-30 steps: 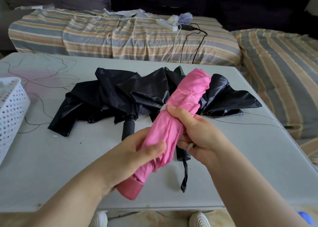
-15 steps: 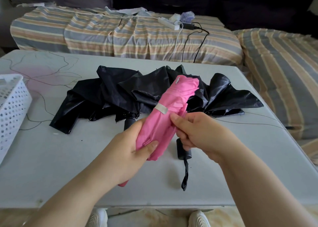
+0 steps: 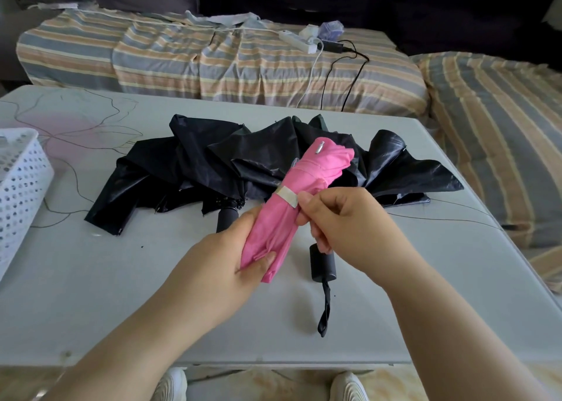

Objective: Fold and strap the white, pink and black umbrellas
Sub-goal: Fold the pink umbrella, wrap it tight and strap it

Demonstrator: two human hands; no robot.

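Note:
A rolled pink umbrella (image 3: 307, 184) is held above the table, tip pointing away from me. My left hand (image 3: 222, 267) grips its lower end. My right hand (image 3: 343, 218) pinches the pale strap (image 3: 287, 196) wrapped round the umbrella's middle. Behind it, the black umbrella (image 3: 213, 163) lies unfolded and spread across the table, with its black handle (image 3: 323, 265) and wrist loop pointing toward me. A second black handle (image 3: 226, 216) shows to the left of the pink umbrella. No white umbrella is in view.
A white perforated basket (image 3: 18, 184) stands at the table's left edge. The grey table (image 3: 91, 294) carries a faint flower drawing at the far left. Behind it is a striped couch (image 3: 213, 60) with a power strip and cables.
The pink umbrella has turned in my hands so the pale strap faces up. My right hand slid from gripping the roll to pinching the strap; my left hand shifted down to the lower end.

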